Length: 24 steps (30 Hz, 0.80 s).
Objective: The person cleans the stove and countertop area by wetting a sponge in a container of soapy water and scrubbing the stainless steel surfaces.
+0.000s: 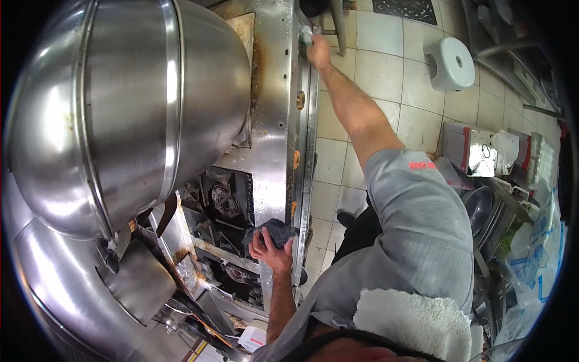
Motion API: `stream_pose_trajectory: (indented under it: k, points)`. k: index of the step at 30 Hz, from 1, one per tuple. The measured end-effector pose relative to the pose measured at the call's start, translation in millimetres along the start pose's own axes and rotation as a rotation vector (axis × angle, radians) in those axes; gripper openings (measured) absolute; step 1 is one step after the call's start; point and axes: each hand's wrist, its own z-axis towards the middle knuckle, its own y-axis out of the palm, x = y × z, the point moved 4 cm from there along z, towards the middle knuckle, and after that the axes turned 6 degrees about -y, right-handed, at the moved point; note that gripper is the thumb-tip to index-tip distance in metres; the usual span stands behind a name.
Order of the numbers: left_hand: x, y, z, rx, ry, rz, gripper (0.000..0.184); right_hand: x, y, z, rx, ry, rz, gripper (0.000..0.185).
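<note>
My left hand (274, 253) is on a dark grey, rough-textured cloth (274, 232) at the front ledge of the steel stove (268, 175). Its fingers curl over the cloth, beside the open burner wells. Stretched far along the stove front, my right hand (318, 51) is closed around a pale, crumpled cloth (307, 35) near the ledge's far end. The exact kind of that pale thing is too small to tell. Rust-brown stains and wet spots mark the steel surface.
A large steel drum-shaped vessel (126, 102) covers much of the stove. Exposed burners (224, 200) sit below it. A white stool (455, 63) stands on the tiled floor (377, 78). Boxes (461, 145) and plastic bags (534, 259) crowd the right side.
</note>
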Motion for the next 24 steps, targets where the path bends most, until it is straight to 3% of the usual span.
stream_pose_trajectory:
  k: [1,3,4,5,6,9,11,14,17,18,19,21,23,24]
  points:
    - [0,-2,-2,-0.001,0.01,-0.005,0.084,10,4,-23,-0.154,-0.122,-0.192,0.022]
    - [-1,-5,-1,-0.008,0.019,-0.01,0.083,19,3,-78,-0.158,-0.036,-0.139,0.028]
    - [1,-4,1,-0.003,0.027,-0.018,0.083,11,-9,-103,-0.318,-0.056,-0.068,0.033]
    - [2,-5,1,0.01,0.047,-0.009,0.081,3,-18,-109,-0.298,-0.025,0.123,0.034]
    - [3,-3,3,0.013,0.042,-0.01,0.081,-3,-23,-107,-0.282,0.01,0.314,0.035]
    - [3,-7,2,-0.037,0.019,-0.078,0.081,-9,-13,-40,-0.267,0.16,0.429,0.037]
    - [3,-5,1,-0.006,0.039,-0.06,0.081,-20,-15,-16,-0.202,0.03,0.221,0.037]
    - [3,-7,2,0.022,0.031,-0.044,0.081,-3,-18,-122,-0.291,-0.183,-0.105,0.039]
    - [2,-5,1,0.018,0.027,-0.033,0.081,-11,-42,-234,-0.348,0.232,0.443,0.038]
    - [1,-5,1,0.014,0.028,-0.04,0.081,-34,-59,-251,-0.43,-0.335,0.095,0.035]
    - [1,-5,1,0.011,0.028,-0.046,0.082,-48,-70,-249,-0.43,-0.332,0.092,0.035]
    - [2,-6,-1,0.009,0.022,-0.041,0.082,-99,-97,-215,-0.612,-0.09,0.286,0.025]
    - [2,-6,1,0.011,0.017,-0.034,0.082,-116,-103,-166,-0.617,0.58,0.75,0.018]
    - [1,-6,1,0.015,0.01,-0.043,0.081,-115,-102,-133,-0.558,0.583,0.781,0.021]
